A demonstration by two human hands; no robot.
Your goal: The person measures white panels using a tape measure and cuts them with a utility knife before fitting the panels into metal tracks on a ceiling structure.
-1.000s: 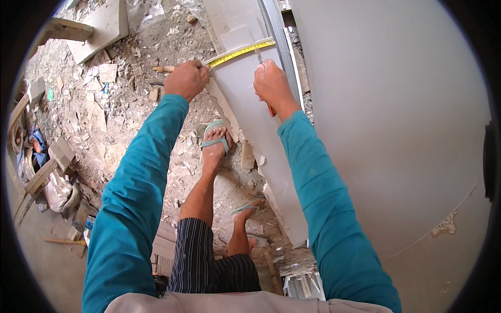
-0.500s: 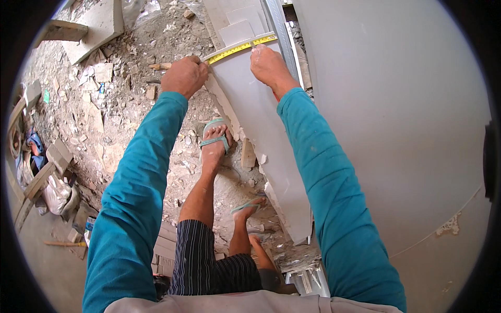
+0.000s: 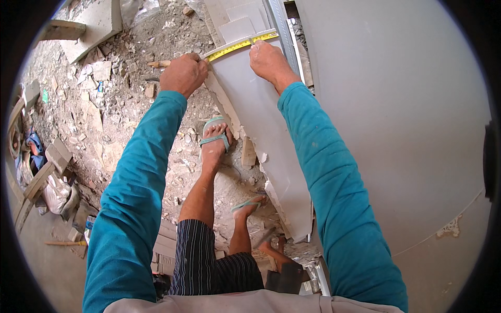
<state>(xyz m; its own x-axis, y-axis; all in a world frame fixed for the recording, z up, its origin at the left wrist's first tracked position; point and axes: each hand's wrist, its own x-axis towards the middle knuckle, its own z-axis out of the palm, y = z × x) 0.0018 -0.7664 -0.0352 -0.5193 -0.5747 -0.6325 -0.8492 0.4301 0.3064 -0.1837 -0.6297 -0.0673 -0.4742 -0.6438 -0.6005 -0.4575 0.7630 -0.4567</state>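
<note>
A yellow tape measure blade (image 3: 228,50) lies across the far end of a narrow grey board strip (image 3: 258,112) with a ragged, broken left edge. At that edge, my left hand (image 3: 183,74) is closed on the left end of the tape. My right hand (image 3: 271,63) is above the board, fingers pinched together against the tape's near edge; whatever they hold is too small to make out. The yellow blade continues to the right past these fingertips. Both hands are at about the same distance from me.
A large grey panel (image 3: 391,120) fills the right side. Beside the strip runs a metal channel (image 3: 284,39). Rubble (image 3: 135,112) covers the ground around my sandalled foot (image 3: 214,138). Another person's leg (image 3: 279,254) shows at the bottom. Wooden pieces and bags (image 3: 58,195) lie at left.
My hands and the tape stay almost in place. At the bottom, the other person's leg and dark shorts have shifted and show more between my legs and the board.
</note>
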